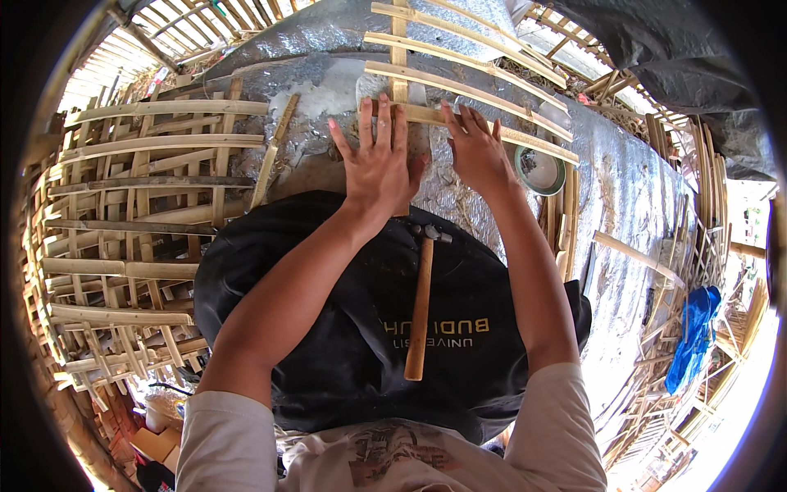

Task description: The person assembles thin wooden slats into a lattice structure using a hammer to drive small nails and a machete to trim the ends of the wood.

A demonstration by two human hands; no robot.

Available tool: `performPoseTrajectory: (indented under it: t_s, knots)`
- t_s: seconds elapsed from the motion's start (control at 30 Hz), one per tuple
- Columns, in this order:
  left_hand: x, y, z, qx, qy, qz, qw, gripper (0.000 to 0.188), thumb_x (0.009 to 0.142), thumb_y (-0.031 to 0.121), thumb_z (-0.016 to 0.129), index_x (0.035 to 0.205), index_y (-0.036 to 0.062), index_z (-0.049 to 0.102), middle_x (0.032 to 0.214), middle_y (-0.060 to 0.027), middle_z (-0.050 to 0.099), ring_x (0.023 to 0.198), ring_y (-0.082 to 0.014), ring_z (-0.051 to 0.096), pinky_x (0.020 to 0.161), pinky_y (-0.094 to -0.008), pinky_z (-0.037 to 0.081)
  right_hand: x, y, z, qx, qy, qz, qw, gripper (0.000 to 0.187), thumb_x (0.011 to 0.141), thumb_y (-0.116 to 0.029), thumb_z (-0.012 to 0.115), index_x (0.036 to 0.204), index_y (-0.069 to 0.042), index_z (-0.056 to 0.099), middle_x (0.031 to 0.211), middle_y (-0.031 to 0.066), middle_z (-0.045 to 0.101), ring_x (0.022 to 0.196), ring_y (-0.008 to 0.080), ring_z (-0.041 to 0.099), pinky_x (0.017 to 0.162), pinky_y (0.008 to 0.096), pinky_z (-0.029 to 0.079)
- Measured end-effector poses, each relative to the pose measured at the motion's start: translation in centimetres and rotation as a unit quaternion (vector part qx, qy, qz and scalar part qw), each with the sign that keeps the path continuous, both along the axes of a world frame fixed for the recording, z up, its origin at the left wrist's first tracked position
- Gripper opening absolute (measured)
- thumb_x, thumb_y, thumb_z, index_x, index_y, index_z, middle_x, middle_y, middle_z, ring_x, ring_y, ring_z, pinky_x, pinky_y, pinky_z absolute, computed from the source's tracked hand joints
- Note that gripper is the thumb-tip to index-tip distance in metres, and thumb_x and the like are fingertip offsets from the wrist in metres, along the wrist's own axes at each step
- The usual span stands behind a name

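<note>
Through the head view, I see two bare hands working palm down on a light frame of split bamboo. The left hand [375, 156] sits at 12 o'clock from the centre, fingers spread like a fan and thumb held apart, with its fingertips at the nearest bamboo slat [533, 143]. The right hand [478, 156], toward 1 o'clock, lays its slightly bent fingers over the same slat, a little parted. I make out no pinch in either hand; whether a thumb presses from beneath, I cannot tell.

That slat runs from 12 o'clock out toward 2 o'clock. It is narrow and pale straw in colour, browner between the hands. Beyond it, similar slats lie roughly parallel with gaps between them, crossing an upright strip [398, 51] at 12 o'clock. Their right ends stop unevenly.

At 2 o'clock, just beside the right wrist, I have a green-rimmed bowl [542, 170]. A black cloth [328, 328] covers the lap, and on it rests a hammer [420, 312], head toward 12, wooden handle toward 6. A loose bamboo piece [275, 152] lies between 10 and 11 o'clock, near stacked bamboo lattices [139, 269] at 9. Silvery sheeting [627, 172] spreads toward 2.
</note>
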State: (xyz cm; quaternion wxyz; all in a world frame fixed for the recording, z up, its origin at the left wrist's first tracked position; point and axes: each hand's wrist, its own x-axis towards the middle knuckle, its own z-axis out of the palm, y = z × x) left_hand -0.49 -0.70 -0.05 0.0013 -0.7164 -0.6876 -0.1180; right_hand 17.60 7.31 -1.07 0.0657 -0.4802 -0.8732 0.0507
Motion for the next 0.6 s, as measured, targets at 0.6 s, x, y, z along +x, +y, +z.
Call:
performPoseTrajectory:
  t_s: [0.6]
  knots:
    - [-0.2, -0.1, 0.2, -0.005, -0.047, 0.001, 0.999, 0.091, 0.086, 0.05, 0.063, 0.153, 0.0016, 0.026, 0.163, -0.0205, 0.014, 0.151, -0.0411, 0.006, 0.107, -0.079, 0.003, -3.2, -3.1, 2.0, -0.054, 0.012, 0.042, 0.998, 0.086, 0.08, 0.002, 0.061, 0.155, -0.023, 0.029, 0.162, 0.0151, 0.019, 0.149, 0.0406, 0.02, 0.113, 0.0664, 0.025]
